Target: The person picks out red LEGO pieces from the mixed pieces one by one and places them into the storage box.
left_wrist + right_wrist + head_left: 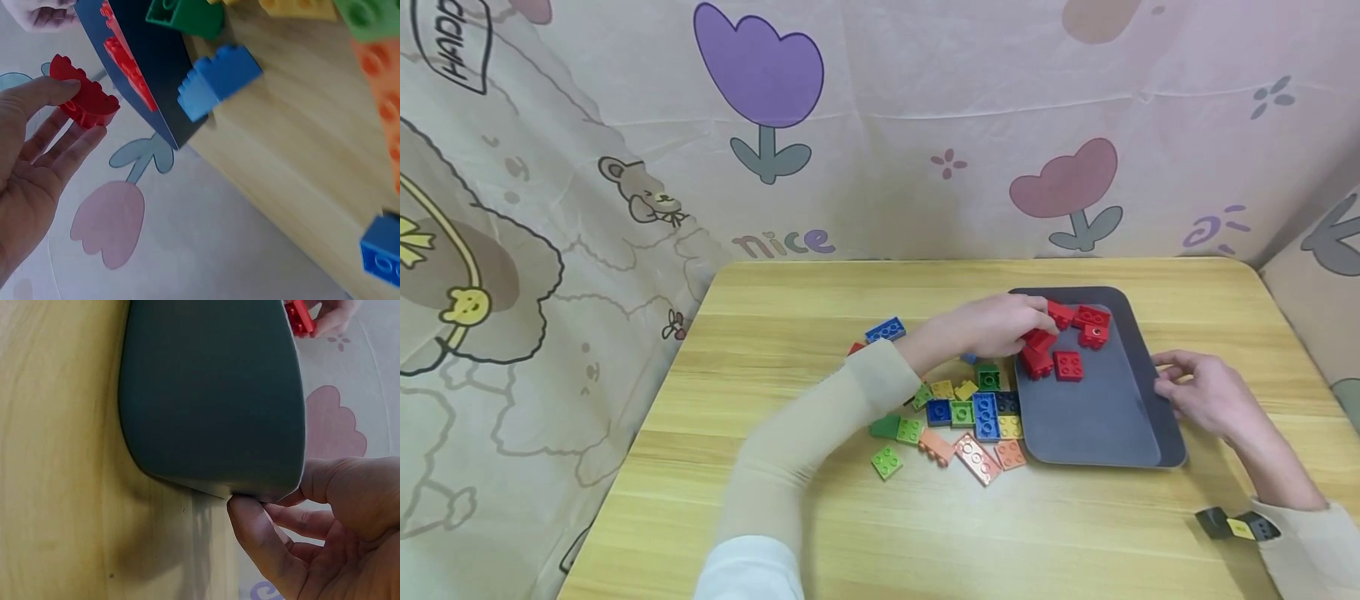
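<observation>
My left hand (pixel 1006 323) pinches a red toy building brick (pixel 84 94) with a rounded side between thumb and fingers, over the left side of a dark grey tray (pixel 1086 425). Several red bricks lie in the tray's far part, among them a square four-stud brick (pixel 1068 366). My right hand (pixel 1206 392) holds the tray's right rim, its thumb against the outer wall in the right wrist view. Fingers and sleeve hide part of the red bricks from the head camera.
Left of the tray, many loose bricks lie on the wooden table (pixel 880 533): a long blue brick (pixel 986 416), a dark green one (pixel 988 377), a light green one (pixel 887 462) and an orange one (pixel 977 458). A printed cloth (pixel 887 183) hangs behind.
</observation>
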`<action>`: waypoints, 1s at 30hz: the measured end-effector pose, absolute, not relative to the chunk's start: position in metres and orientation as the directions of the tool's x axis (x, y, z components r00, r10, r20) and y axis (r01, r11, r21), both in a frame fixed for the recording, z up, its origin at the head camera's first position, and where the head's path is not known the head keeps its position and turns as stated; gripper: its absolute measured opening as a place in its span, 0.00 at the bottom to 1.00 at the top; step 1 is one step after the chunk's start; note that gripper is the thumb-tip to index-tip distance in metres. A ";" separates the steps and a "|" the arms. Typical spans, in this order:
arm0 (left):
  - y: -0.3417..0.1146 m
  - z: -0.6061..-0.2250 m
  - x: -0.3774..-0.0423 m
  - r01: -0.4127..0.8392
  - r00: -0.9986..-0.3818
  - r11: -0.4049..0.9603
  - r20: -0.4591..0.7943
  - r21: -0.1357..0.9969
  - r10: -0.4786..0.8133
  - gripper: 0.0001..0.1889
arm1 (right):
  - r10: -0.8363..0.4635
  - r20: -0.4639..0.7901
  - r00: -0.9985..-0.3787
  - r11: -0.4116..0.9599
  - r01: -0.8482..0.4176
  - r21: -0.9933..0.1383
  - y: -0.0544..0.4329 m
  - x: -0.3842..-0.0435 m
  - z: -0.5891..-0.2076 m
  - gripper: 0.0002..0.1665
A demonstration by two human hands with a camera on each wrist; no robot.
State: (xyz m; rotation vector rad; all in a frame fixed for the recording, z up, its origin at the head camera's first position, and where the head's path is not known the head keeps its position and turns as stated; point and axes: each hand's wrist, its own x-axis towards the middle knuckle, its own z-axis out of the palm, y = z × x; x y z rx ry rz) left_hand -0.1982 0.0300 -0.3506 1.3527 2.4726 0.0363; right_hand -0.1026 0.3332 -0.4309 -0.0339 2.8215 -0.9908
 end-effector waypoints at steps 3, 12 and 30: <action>0.038 -0.355 -0.197 0.809 -0.498 0.556 -0.279 0.192 0.821 0.25 | -0.072 -0.133 -0.989 0.782 0.027 -0.622 0.333 -0.102 -0.431 0.24; 0.061 -0.369 -0.195 0.840 -0.473 0.527 -0.298 0.133 0.829 0.25 | -0.074 -0.139 -0.988 0.780 0.029 -0.625 0.333 -0.102 -0.432 0.25; 0.105 -0.367 -0.186 0.901 -0.401 0.432 -0.334 0.022 0.853 0.27 | -0.075 -0.151 -0.986 0.783 0.036 -0.622 0.333 -0.103 -0.431 0.25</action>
